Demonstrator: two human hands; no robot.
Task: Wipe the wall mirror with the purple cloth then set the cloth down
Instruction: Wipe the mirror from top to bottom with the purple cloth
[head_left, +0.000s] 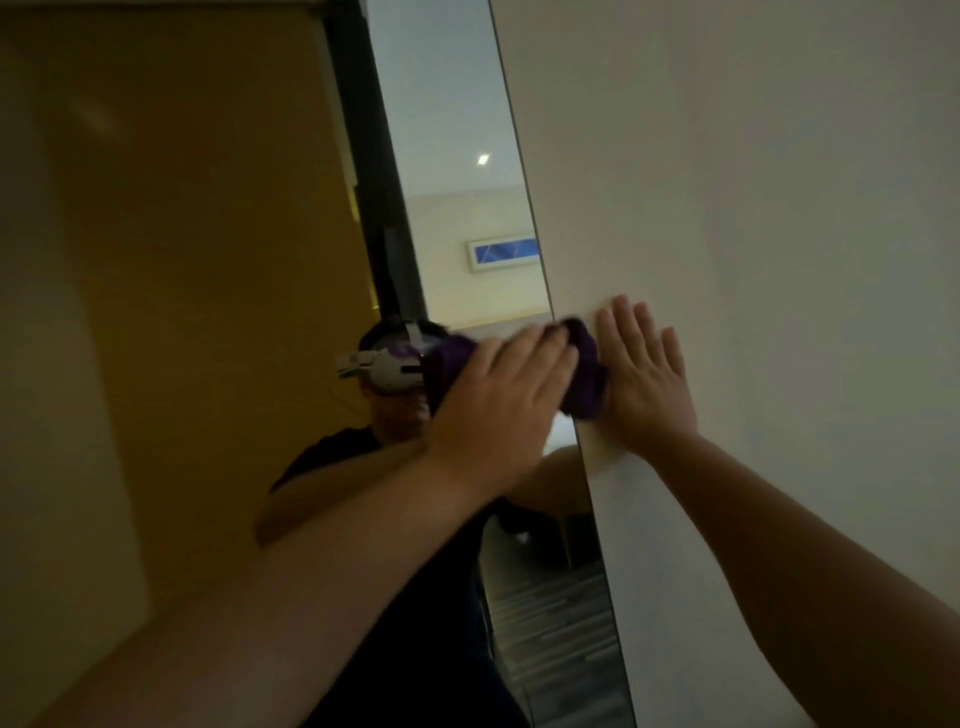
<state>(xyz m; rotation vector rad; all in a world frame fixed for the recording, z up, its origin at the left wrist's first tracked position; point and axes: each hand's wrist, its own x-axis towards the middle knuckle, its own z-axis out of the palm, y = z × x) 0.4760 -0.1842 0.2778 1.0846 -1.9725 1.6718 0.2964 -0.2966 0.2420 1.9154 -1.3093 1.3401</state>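
Nearest to the camera, two bare forearms reach forward and up from the bottom of the view. The left hand (498, 395) lies flat on the purple cloth (584, 371), fingers stretched over it, and presses the bunched cloth against the glass; it is a flat press with the palm and not a closed fist. The cloth sits at the right edge of the wall mirror (457, 218), and a part of it passes over that edge toward the wall. The right hand (644, 374) is open and holds nothing; it rests with spread fingers on the pale wall (753, 208), just beside the cloth and touching it, probably to steady the body. Farther, in the glass, appear the reflection of the person with a head-mounted camera, a yellow surface, a ceiling light (484, 159) and a framed blue picture (503, 255). The step in hand seems to be the wiping itself, here at the right border. How much of the glass is already clean cannot be told. The next move probably calls for sliding the cloth back to the left with even pressure. No place for setting the cloth down is visible.
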